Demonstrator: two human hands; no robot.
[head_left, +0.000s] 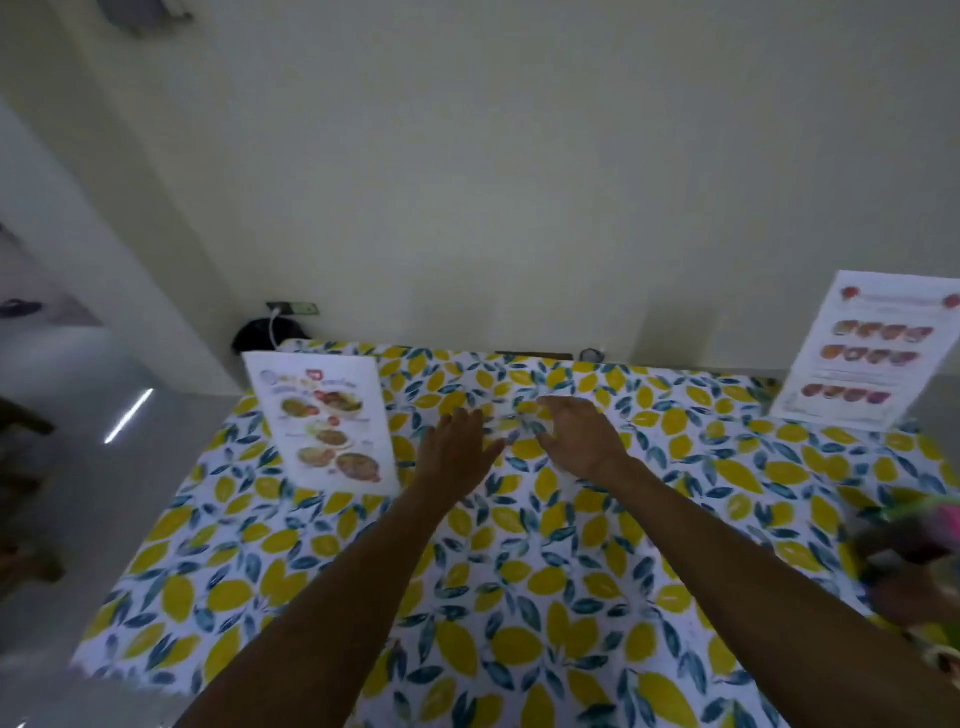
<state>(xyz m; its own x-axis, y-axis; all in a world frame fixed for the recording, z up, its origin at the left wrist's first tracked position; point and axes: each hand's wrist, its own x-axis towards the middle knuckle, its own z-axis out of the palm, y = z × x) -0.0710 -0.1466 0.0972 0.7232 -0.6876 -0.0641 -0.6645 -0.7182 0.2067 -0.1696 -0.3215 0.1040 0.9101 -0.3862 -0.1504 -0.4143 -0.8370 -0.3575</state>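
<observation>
A table is covered by a tablecloth (519, 571) printed with yellow lemons and blue leaves. Both my arms reach forward over it. My left hand (457, 441) lies palm down on the cloth with fingers spread flat. My right hand (582, 436) is beside it, palm down, fingers extended toward the left and touching the cloth. Neither hand holds anything. The picture is blurred around the fingertips.
A standing menu card (322, 421) with food pictures is on the table's left. A second menu card (872, 353) stands at the far right. Blurred colourful objects (914, 561) sit at the right edge. A pale wall (519, 182) rises behind the table, and grey floor (78, 467) lies left.
</observation>
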